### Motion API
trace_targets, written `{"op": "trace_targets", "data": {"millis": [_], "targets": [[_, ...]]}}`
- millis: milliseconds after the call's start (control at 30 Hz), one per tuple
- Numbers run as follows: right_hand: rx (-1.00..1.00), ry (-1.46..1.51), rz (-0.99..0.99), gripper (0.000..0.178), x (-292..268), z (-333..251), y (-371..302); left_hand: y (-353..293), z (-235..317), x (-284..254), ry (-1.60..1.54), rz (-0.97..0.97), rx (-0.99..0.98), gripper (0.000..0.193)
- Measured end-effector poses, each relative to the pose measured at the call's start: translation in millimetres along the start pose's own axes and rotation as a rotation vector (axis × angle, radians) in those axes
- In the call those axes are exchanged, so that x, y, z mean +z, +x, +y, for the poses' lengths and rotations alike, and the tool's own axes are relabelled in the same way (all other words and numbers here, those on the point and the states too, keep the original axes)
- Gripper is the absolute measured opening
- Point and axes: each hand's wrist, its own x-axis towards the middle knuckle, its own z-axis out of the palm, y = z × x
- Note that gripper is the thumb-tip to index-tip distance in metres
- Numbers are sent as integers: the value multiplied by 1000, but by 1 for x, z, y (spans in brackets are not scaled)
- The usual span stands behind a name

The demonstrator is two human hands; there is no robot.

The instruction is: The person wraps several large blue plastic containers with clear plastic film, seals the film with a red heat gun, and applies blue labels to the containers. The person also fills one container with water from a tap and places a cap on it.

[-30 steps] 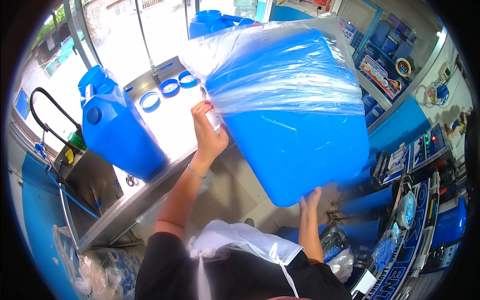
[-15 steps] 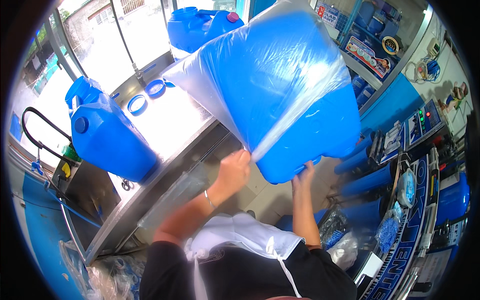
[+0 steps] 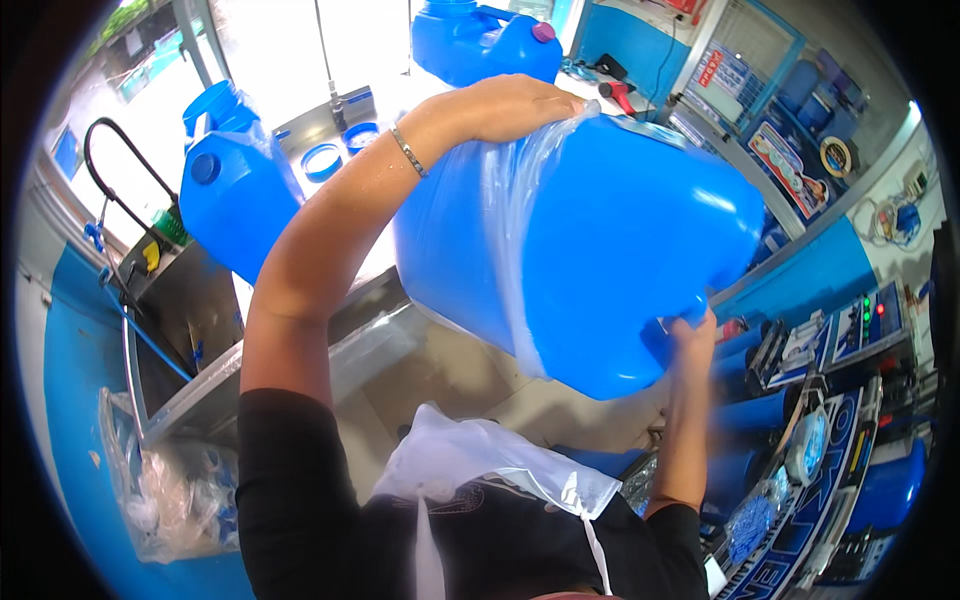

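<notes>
A large blue plastic water jug (image 3: 640,230) is held up in front of me, lying tilted, with its broad side toward me. A clear plastic bag (image 3: 515,230) wraps its left half, and the bag's bunched edge runs across the middle of the jug. My left hand (image 3: 520,108) reaches over the top and grips that edge at the jug's far side. Down at the lower right, my right hand (image 3: 690,338) is closed round the jug at a recess, its fingers partly hidden.
On the metal counter at left stand a second blue jug (image 3: 235,190) and two round blue lids, one lid (image 3: 322,162) nearer. Another blue jug (image 3: 480,50) with a pink cap stands farther back. A black hose faucet (image 3: 92,150) rises at far left; blue filter housings (image 3: 745,415) line the right.
My left hand has gone from the jug's near lower edge up to its far top side. The jug has turned, and the bag's edge now lies bunched across its middle.
</notes>
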Motion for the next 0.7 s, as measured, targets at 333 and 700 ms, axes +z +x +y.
{"op": "trace_targets", "data": {"millis": [333,700], "targets": [[-129,-308,-449,39,198,-97,137,-70,-102,-73,277,1201,-162,37],[-342,-447,-1033,43,461,-104,256,-135,-75,-29,446,840,-316,85]]}}
